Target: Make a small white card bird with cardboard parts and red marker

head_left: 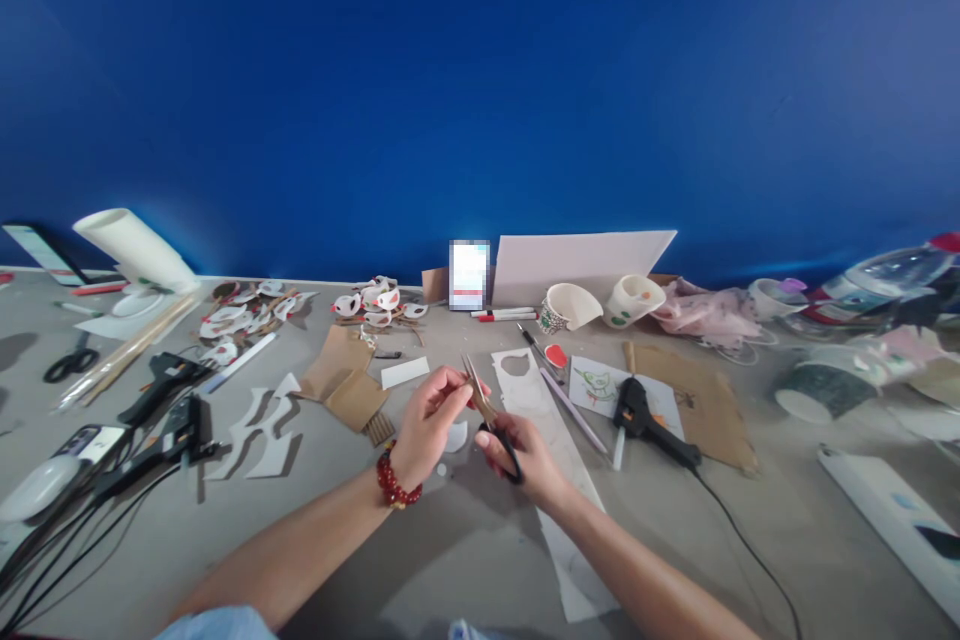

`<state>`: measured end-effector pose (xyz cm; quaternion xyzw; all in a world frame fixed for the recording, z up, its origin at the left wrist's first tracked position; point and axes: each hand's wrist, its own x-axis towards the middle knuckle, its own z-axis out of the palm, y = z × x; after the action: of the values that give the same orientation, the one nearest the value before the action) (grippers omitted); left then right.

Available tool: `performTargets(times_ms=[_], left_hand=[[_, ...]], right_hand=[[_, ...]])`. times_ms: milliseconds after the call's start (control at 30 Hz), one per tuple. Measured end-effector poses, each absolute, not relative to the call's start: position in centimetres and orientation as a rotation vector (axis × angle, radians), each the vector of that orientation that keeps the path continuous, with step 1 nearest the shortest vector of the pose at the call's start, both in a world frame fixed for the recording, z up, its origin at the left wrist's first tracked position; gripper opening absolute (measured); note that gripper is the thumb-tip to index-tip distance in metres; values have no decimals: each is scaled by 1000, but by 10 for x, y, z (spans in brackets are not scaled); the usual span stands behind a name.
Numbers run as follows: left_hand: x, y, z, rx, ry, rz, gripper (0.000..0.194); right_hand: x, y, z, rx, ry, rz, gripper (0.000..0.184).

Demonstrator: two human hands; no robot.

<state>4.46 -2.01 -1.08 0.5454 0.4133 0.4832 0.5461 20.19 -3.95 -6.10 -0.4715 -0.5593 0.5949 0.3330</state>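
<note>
In the middle of the table my right hand (529,455) is closed around the black handles of a pair of scissors (508,450), whose blades point up and away from me. My left hand (431,420), with a red bead bracelet (395,480) on its wrist, pinches beside the blades; whatever lies between its fingertips is too small to make out. Under the hands is a small white paper scrap (456,437). A long strip of white paper (574,560) with a cut-out hole runs beneath my right forearm. To the left lie brown cardboard pieces (352,400) and a white paper rectangle (405,372).
Glue guns lie at the left (180,430) and right (649,425), with trailing cables. Wavy white paper cut-outs (262,435) and several small bird-like pieces (229,320) are on the left. Paper cups (570,305), a lit phone (469,278) and a white board (585,265) stand along the blue wall.
</note>
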Motion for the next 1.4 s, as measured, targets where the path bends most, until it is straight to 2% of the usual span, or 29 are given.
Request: performTargets(times_ms=[633, 867, 967, 1100, 1300, 1400], left_hand=[[48, -17, -21, 1134, 995, 1183, 18], [49, -12, -36, 922, 964, 1233, 21], [44, 1, -48, 856, 1002, 1301, 23], [28, 22, -58, 1080, 1190, 1330, 26], [15, 30, -68, 1892, 1371, 952, 25], [17, 28, -74, 2116, 1425, 826, 25]], right_hand=[[198, -37, -71, -1285, -1504, 1420, 59], [201, -42, -66, -1154, -1341, 1791, 52], [204, -40, -63, -1173, -1375, 1823, 49], [215, -29, -58, -1332, -1560, 1568, 50], [236, -17, -37, -1799, -2004, 747, 41], [238, -17, -29, -1979, -2119, 563, 38]])
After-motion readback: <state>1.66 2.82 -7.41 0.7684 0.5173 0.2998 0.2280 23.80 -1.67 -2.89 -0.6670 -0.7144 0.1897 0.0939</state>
